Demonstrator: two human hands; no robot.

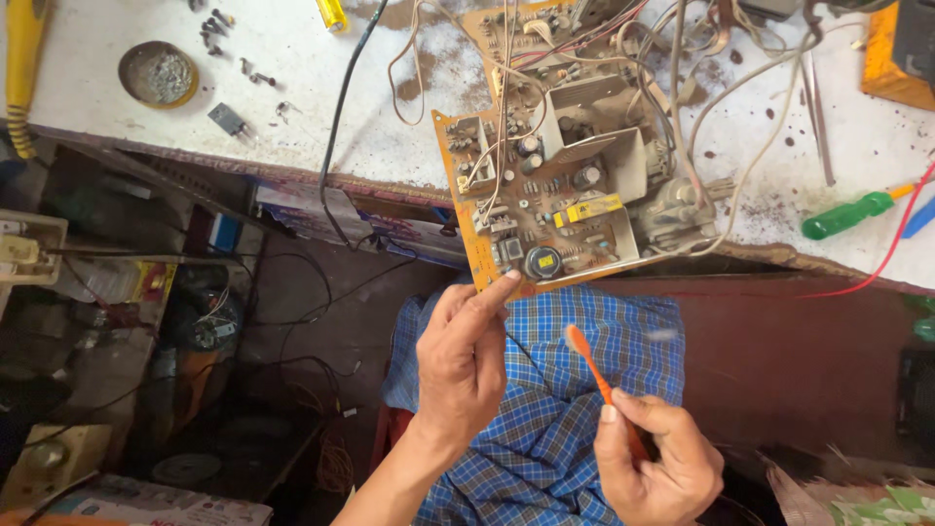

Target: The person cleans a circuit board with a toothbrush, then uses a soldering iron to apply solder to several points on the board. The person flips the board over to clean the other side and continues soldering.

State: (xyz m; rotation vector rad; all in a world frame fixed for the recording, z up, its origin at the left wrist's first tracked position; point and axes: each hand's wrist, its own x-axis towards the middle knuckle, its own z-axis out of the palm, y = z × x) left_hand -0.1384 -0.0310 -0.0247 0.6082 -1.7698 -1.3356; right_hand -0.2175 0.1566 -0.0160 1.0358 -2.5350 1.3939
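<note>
My stained white workbench (312, 117), bearing a round metal tin of grey residue (158, 74), scattered dark screws (216, 27), a small black component (228, 119), an orange circuit board (545, 200) overhanging its edge, tangled pale wires (740, 117) and a green-handled screwdriver (849, 215).

left hand (463, 365): raised, fingertips pinched | right hand (654, 463): lower, grip curled closed, thumb up
</note>
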